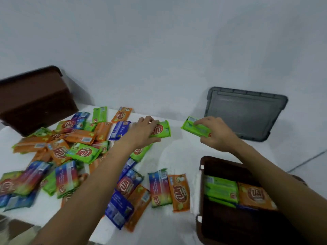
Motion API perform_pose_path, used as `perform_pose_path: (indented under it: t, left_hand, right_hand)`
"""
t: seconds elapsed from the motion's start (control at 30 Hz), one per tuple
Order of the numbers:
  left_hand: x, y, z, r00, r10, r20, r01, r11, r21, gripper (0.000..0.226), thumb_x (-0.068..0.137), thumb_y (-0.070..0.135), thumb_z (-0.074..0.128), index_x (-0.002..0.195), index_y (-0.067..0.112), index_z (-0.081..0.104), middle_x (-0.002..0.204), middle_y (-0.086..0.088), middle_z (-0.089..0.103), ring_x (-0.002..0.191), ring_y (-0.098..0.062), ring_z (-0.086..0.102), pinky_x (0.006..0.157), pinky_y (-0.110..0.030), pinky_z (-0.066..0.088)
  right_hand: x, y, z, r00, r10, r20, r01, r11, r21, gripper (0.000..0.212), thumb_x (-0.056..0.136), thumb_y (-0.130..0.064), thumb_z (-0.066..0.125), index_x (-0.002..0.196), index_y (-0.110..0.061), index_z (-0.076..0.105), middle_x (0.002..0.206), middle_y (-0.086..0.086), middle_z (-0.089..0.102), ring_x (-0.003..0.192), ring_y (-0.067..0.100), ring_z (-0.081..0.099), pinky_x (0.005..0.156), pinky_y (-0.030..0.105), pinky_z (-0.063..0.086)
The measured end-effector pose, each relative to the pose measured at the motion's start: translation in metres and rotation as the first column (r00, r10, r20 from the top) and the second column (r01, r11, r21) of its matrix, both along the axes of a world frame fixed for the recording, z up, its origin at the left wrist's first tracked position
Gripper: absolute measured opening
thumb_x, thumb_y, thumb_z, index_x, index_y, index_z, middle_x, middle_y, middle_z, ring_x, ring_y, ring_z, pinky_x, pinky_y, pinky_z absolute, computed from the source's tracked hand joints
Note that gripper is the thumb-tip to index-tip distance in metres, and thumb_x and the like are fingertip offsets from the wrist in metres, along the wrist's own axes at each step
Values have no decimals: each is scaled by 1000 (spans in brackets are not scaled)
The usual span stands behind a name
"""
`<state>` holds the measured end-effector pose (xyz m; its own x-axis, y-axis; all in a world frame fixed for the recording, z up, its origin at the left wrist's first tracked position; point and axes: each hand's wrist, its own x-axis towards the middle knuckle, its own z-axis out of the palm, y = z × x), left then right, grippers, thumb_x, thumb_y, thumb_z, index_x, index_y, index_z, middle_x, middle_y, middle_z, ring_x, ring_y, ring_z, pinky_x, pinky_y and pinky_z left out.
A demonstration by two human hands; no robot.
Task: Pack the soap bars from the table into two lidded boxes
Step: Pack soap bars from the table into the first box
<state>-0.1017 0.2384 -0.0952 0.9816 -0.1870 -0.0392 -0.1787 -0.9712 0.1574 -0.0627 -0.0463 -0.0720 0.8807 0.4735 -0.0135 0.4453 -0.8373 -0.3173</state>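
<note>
Several wrapped soap bars in green, orange and blue lie scattered over the white table [178,152]. My left hand [141,131] grips a green soap bar [161,129] near the table's far middle. My right hand [216,134] holds another green soap bar [195,127] just above the table, to the right of the first. At the near right stands an open brown box [235,225] with green bars [221,190] and an orange bar [255,196] inside. A second brown box [35,101] sits at the far left, its inside hidden.
A grey lid [246,113] leans against the white wall at the far right. An orange bar [179,192] and a multicoloured bar [159,188] lie just left of the open box. The table's front edge runs along the bottom left.
</note>
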Motion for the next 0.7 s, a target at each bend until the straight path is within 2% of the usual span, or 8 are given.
perform_pose_path:
  t: [0.13,0.37,0.53,0.7]
  left_hand:
    - [-20,-46,16,995,-90,43,91,995,-26,76,85,56,58,146,20,30,140,-3,36,123,-25,38,98,-45,39]
    - [-52,-115,37,953,-278,117,286,957,-55,77,84,56,60,146,21,33,136,-1,39,121,-23,39,97,-42,40]
    - [-70,-154,37,910,-396,127,402,915,-31,77,82,59,59,145,20,35,133,0,42,115,-21,43,95,-38,42]
    - [-85,-187,19,879,-473,66,471,881,45,77,85,59,56,146,21,31,136,0,42,118,-21,43,96,-35,40]
  right_hand:
    - [-32,-57,6,997,54,63,-55,998,27,56,65,-40,49,121,-31,56,123,0,57,112,27,51,96,35,37]
    - [-95,-127,27,991,61,117,-73,992,101,50,66,-24,62,115,-17,59,116,2,59,104,18,48,92,27,33]
    - [-126,-164,20,999,44,8,-44,997,56,47,70,-29,57,117,-30,51,115,-9,50,103,14,40,88,29,36]
    - [-145,-185,1,998,45,-34,-45,999,1,45,71,-36,54,115,-34,47,118,-10,51,103,15,43,91,37,41]
